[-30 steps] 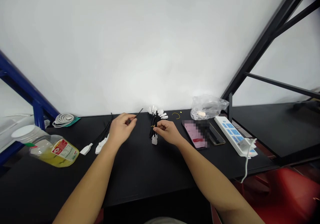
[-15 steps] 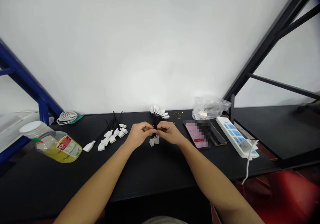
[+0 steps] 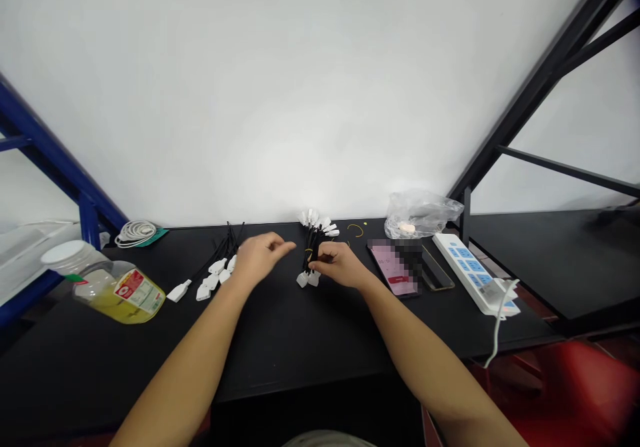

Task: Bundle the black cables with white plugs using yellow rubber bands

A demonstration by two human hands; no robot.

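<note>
Black tabletop (image 3: pixel 290 347), one power strip (image 3: pixel 469 266): right hand (image 3: pixel 341 264) grips one cable bundle (image 3: pixel 311 240), left hand (image 3: pixel 261 254) hangs loosely open.

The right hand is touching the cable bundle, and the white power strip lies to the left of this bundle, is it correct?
The side is wrong: the head view shows the white power strip to the right of the cable bundle, which the right hand is touching.
</note>
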